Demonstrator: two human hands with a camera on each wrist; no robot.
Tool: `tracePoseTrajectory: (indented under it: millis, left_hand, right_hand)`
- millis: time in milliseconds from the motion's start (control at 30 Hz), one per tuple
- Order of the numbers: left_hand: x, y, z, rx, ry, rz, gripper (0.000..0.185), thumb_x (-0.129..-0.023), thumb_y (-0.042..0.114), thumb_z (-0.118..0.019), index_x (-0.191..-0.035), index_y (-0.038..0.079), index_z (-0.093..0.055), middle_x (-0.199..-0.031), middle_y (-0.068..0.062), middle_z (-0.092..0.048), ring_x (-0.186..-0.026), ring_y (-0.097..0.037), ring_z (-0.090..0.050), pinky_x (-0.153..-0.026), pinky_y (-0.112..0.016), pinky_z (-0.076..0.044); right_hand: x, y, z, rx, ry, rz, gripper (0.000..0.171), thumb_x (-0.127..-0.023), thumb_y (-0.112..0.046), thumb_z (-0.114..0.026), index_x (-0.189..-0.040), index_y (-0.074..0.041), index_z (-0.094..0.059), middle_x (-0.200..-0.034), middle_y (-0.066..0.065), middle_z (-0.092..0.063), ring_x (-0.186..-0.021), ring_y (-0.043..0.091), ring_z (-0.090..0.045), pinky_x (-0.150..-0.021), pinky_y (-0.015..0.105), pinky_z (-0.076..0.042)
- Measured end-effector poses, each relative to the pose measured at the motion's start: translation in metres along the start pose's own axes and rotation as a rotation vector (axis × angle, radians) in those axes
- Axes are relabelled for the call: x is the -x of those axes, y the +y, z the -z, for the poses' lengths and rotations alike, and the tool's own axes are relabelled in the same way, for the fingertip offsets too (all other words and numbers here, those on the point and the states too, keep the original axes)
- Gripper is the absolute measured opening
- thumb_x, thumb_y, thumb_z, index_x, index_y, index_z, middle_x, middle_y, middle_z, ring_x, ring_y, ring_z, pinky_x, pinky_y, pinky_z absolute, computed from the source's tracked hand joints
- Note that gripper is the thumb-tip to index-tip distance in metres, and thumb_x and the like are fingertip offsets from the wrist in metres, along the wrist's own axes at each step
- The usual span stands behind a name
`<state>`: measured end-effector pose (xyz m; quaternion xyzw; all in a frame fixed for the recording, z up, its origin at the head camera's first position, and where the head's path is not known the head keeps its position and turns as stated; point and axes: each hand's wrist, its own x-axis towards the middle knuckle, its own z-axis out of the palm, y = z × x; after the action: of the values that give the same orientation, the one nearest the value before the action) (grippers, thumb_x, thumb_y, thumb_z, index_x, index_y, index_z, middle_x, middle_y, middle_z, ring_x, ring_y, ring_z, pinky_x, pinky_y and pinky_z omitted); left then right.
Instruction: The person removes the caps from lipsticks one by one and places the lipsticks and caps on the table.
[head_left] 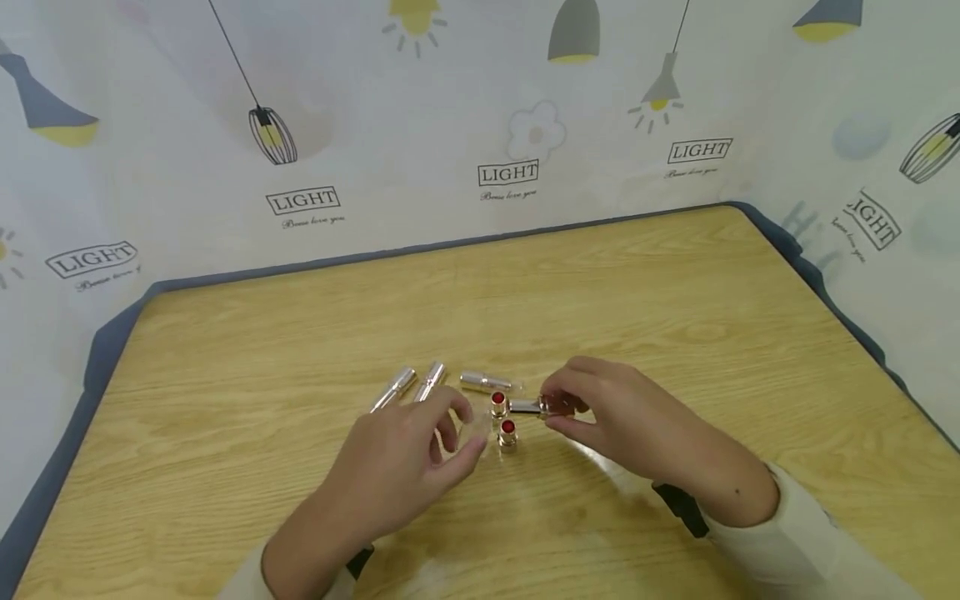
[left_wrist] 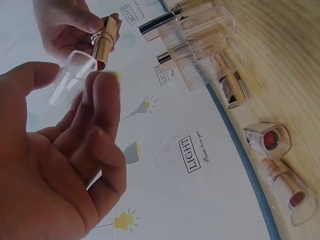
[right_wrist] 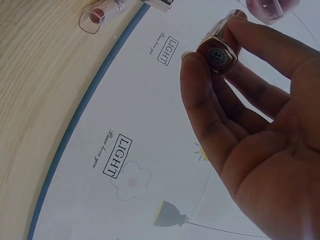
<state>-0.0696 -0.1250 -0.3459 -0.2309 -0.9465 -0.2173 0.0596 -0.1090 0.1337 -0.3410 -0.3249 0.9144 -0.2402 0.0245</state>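
1. Capping looks like the step in hand: the right hand (head_left: pixel 600 412) pinches a gold lipstick tube (left_wrist: pixel 102 42) between thumb and fingertips, and the left hand (head_left: pixel 408 454) holds a clear plastic cap (left_wrist: pixel 72 77) just beside the tube's end.
2. Both are held a little above the desk (head_left: pixel 675 292), near the middle of it (the cap hardly shows in the head view, being transparent).
3. My judgement of the next move: the cap's open mouth must line up with the tube's axis, then slide on straight; a skewed approach could smear the red tip.
4. Left grip: thumb and first fingers closed lightly on the cap, the other fingers loosely spread, palm turned inward.
5. Right grip: fingers curled round the tube's base, which faces the right wrist camera, with the wrist raised off the desk.
6. Two open red lipsticks (head_left: pixel 502 417) stand between the hands; three capped silver tubes (head_left: pixel 420 385) lie just behind them.
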Motion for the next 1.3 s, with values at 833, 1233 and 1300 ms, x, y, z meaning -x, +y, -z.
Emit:
tracePoseTrajectory:
  millis: [833, 1233, 1300]
  left_hand:
    - [0.000, 0.004, -0.027, -0.151, -0.271, -0.043, 0.025, -0.083, 0.040, -0.079, -0.099, 0.022, -0.071, -0.073, 0.018, -0.070, -0.065, -0.003, -0.064, -0.051, -0.023, -0.040]
    - [0.002, 0.001, -0.037, -0.211, -0.228, -0.055, 0.027, -0.080, 0.039, -0.082, -0.098, 0.021, -0.073, -0.068, 0.014, -0.067, -0.059, -0.003, -0.061, -0.049, -0.023, -0.040]
    - [0.002, 0.002, -0.037, -0.226, -0.227, -0.060, 0.027, -0.080, 0.039, -0.082, -0.099, 0.021, -0.073, -0.067, 0.014, -0.067, -0.059, -0.003, -0.061, -0.049, -0.023, -0.040]
  right_hand:
    - [-0.003, 0.001, -0.001, 0.006, -0.011, -0.011, 0.011, -0.089, -0.018, -0.076, -0.099, -0.019, -0.071, -0.092, -0.010, -0.063, -0.082, 0.003, -0.058, -0.072, 0.023, -0.054]
    - [-0.001, 0.001, -0.002, 0.009, -0.011, 0.008, 0.011, -0.089, -0.017, -0.077, -0.098, -0.019, -0.070, -0.092, -0.009, -0.063, -0.080, 0.005, -0.060, -0.069, 0.023, -0.052]
    - [-0.001, 0.000, -0.002, 0.007, -0.012, 0.007, 0.011, -0.089, -0.017, -0.077, -0.098, -0.019, -0.070, -0.092, -0.009, -0.063, -0.080, 0.005, -0.059, -0.068, 0.023, -0.052]
